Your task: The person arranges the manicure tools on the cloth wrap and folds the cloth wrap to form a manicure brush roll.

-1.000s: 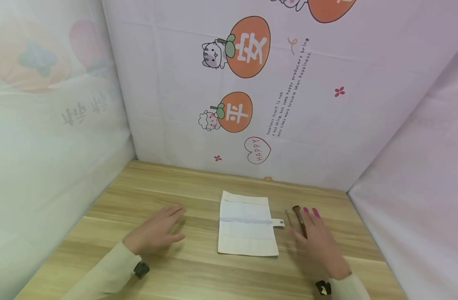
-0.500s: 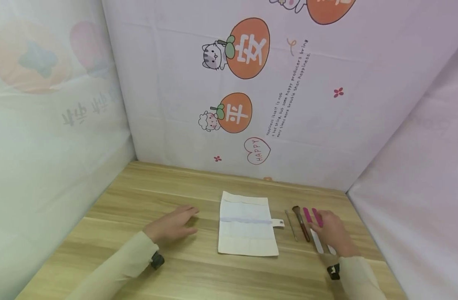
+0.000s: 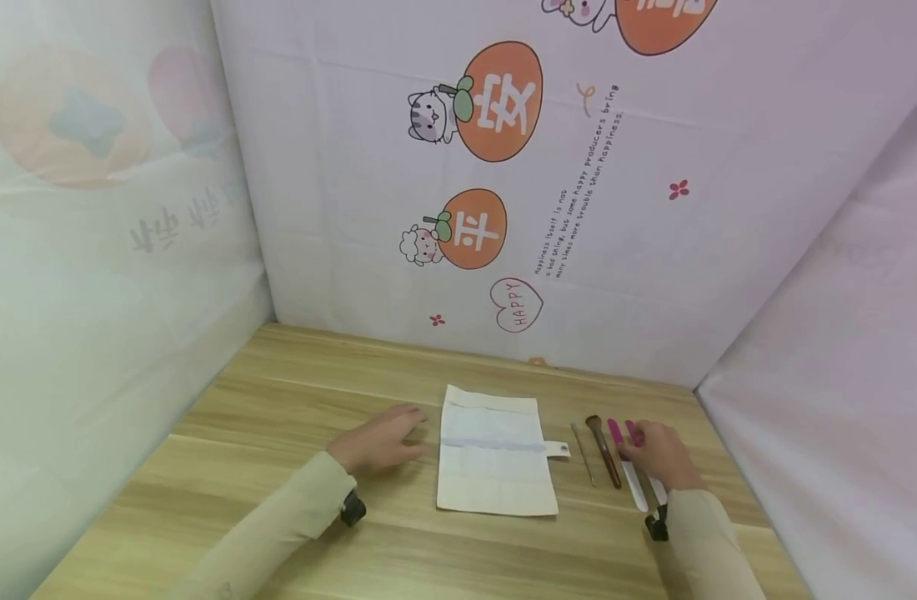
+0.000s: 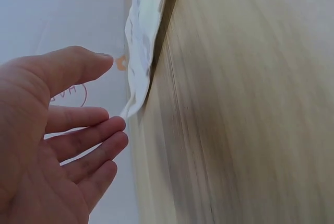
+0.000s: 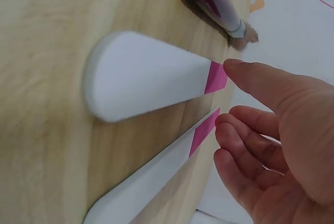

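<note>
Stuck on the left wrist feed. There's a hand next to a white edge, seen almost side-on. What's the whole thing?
Observer: An opened-out, roughly rectangular white wrap with a snap tab on its right side.
Operator: Other hand?
Observer: The head view puts the right hand by the pink ends of two pink-and-white sticks, right of the wrap.
Operator: Anything between wrap and sticks?
Observer: Yes, a brush and, nearer the wrap, a thin rod.
</note>
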A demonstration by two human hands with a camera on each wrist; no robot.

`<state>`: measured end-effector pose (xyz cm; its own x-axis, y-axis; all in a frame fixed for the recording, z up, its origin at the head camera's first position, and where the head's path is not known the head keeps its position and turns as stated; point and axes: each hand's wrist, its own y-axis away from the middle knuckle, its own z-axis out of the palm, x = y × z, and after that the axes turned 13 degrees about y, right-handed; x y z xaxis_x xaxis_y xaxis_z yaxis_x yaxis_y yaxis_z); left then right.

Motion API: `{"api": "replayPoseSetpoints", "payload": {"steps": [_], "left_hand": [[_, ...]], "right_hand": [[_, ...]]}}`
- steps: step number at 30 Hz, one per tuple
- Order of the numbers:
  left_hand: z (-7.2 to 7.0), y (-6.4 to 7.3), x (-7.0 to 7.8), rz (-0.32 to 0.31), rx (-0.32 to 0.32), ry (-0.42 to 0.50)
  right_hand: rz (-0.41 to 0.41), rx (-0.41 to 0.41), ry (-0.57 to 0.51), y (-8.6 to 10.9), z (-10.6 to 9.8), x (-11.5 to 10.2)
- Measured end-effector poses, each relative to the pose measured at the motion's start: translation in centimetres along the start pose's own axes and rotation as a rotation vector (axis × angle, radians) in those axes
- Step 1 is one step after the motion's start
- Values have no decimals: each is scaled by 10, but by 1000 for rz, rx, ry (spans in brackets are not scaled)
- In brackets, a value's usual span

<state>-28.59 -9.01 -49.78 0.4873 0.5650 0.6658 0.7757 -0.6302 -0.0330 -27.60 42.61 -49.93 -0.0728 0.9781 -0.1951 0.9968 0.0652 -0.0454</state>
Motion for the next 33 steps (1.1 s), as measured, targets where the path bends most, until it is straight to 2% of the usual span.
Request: {"api": "replayPoseSetpoints", "payload": {"steps": [8,23,28,33], "left_hand": [[8,-14,11,50,8,47],[23,-39,16,140,49,-89],[27,-43,16,148,57,-136],[29,-45,18,140,60,-140]], "right_hand": [[24,-52,-9,-8,5,0],[22,-64,57,-13,5,-12],[56,-72,64,-13,5,-15],[114,-104,49,-16,1,-15]]}}
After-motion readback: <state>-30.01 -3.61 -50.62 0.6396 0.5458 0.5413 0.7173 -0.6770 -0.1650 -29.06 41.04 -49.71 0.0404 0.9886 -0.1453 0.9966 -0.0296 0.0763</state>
